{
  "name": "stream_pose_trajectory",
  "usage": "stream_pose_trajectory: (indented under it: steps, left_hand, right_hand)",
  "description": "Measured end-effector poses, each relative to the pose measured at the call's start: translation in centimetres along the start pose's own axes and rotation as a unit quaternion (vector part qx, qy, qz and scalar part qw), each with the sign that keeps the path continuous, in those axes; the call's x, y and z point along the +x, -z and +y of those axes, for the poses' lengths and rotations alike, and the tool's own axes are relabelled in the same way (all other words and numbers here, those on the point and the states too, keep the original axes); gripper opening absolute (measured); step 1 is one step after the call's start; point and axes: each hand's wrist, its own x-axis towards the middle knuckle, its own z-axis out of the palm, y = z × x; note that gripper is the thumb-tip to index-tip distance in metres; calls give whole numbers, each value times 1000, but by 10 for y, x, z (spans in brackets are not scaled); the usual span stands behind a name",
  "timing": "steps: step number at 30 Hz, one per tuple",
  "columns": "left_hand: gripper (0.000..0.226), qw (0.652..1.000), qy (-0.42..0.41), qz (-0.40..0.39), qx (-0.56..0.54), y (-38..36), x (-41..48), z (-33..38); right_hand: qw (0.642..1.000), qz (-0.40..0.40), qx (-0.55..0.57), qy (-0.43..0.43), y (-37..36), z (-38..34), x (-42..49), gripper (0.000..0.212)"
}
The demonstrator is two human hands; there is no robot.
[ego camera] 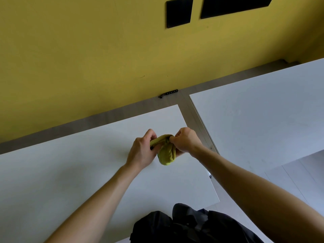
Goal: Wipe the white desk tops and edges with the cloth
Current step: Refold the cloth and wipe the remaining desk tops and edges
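A bunched olive-green cloth (166,151) hangs between my two hands above the near white desk top (70,172). My left hand (142,151) grips the cloth's left end with curled fingers. My right hand (186,142) pinches its upper right end. The cloth's lower part droops toward the desk surface; whether it touches the desk I cannot tell. A second white desk top (254,120) lies to the right across a narrow gap.
A grey strip (194,118) separates the two desks and runs along the yellow wall (87,58). A small black bracket (169,93) sits at the wall's base. Two black panels (178,13) hang on the wall. Dark clothing (184,227) shows at the bottom edge.
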Motion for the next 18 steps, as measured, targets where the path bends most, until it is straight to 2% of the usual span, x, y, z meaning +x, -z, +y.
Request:
stream_pose_trajectory:
  steps: [2,4,6,7,9,11,12,13,14,15,16,17,18]
  left_hand:
    - [29,998,31,-29,-56,-2,-3,-2]
    - [44,991,42,-78,-97,-1,-7,-1]
    - [63,989,41,-117,-75,-2,-10,-1]
    - [61,991,38,-113,-58,-4,-10,-3]
    - [47,992,47,-89,-77,-4,-5,-10]
    - [37,984,67,-93,-137,1,4,-14]
    - [33,977,78,-107,-170,4,7,-14]
    - [31,967,91,-124,-204,7,11,-13]
    - [31,956,104,-142,-235,9,15,-11]
    - [30,945,116,-158,-263,10,19,-9]
    - [30,935,127,-167,-286,10,24,-7]
    - [27,928,136,-171,-301,9,28,-4]
    - [23,928,146,-166,-301,7,35,-3]
  right_hand:
    - [989,-22,130,-71,-5,3,2,27]
    - [950,-65,280,-119,-9,4,0,24]
    - [918,-110,357,-131,-11,6,-6,23]
    - [911,-135,370,-123,-9,8,-9,22]
    - [916,-156,359,-90,-3,19,-10,21]
    - [965,-95,243,-18,5,44,-2,28]
    - [985,-69,153,23,7,57,1,44]
    - [991,-72,92,63,6,66,4,67]
    - [989,-99,67,85,2,71,4,88]
    - [983,-140,64,96,-3,73,6,95]
    - [976,-179,66,102,-8,71,5,84]
    - [972,-200,72,101,-11,70,6,63]
    - [972,-193,87,100,-12,68,8,45]
